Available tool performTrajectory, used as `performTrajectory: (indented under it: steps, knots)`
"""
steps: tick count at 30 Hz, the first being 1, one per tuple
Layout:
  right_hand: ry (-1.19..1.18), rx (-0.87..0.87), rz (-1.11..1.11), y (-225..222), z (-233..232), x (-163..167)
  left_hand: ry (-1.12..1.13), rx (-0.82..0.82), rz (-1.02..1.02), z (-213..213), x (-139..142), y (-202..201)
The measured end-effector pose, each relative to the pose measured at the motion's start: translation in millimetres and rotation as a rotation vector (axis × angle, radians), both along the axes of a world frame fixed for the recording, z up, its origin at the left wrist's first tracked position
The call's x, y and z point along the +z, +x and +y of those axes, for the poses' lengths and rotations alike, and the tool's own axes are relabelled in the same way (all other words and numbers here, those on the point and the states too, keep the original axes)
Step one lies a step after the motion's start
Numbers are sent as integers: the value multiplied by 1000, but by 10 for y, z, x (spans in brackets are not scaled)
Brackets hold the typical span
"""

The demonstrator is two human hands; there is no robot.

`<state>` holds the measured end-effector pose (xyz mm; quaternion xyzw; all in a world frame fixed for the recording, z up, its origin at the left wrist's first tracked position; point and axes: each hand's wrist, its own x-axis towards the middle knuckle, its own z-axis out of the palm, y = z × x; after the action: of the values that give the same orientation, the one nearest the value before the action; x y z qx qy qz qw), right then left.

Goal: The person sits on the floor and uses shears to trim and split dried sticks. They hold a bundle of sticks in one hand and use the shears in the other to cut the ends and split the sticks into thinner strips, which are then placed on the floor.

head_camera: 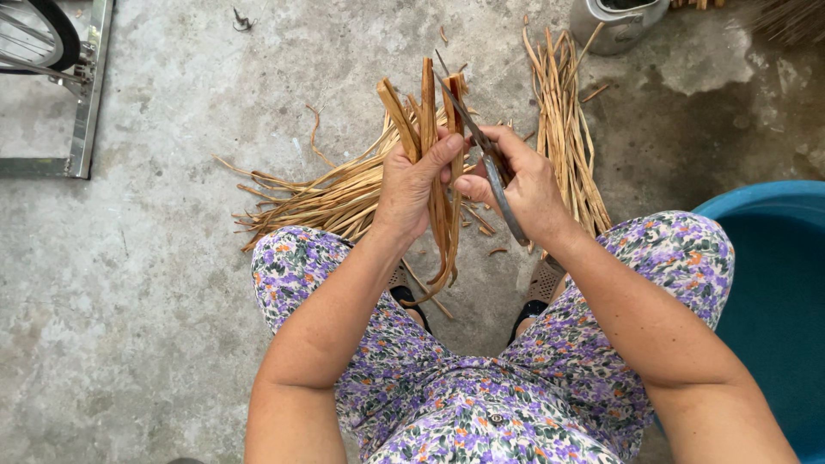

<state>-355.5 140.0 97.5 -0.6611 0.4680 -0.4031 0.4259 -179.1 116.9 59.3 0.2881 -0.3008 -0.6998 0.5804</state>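
My left hand (pixel 411 185) grips a bundle of tan split cane strips (pixel 432 120), held upright with their lower ends curling down between my knees. My right hand (pixel 520 185) holds a long dark knife (pixel 481 146), its blade angled across the top of the strips. The two hands touch at the thumbs. A loose pile of the same strips (pixel 318 193) lies on the concrete floor to the left, and a straighter sheaf (pixel 563 129) lies to the right.
A blue plastic tub (pixel 773 283) stands at the right. A metal can (pixel 619 21) sits at the top. A metal frame with a wheel (pixel 64 69) is at the upper left. My knees in floral fabric (pixel 481 378) fill the bottom.
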Motion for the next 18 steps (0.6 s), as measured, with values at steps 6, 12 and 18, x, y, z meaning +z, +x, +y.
performTrajectory:
  steps: [6, 12, 18]
  knots:
    - [120, -12, -128, 18, -3, -15, -2, 8, -65, 21, 31, 17]
    - [117, -53, -93, 64, -15, -6, 16, -3, -40, 1, 8, 47]
    - [214, -151, -223, 32, -46, -1, -16, -38, -149, 14, -77, 30]
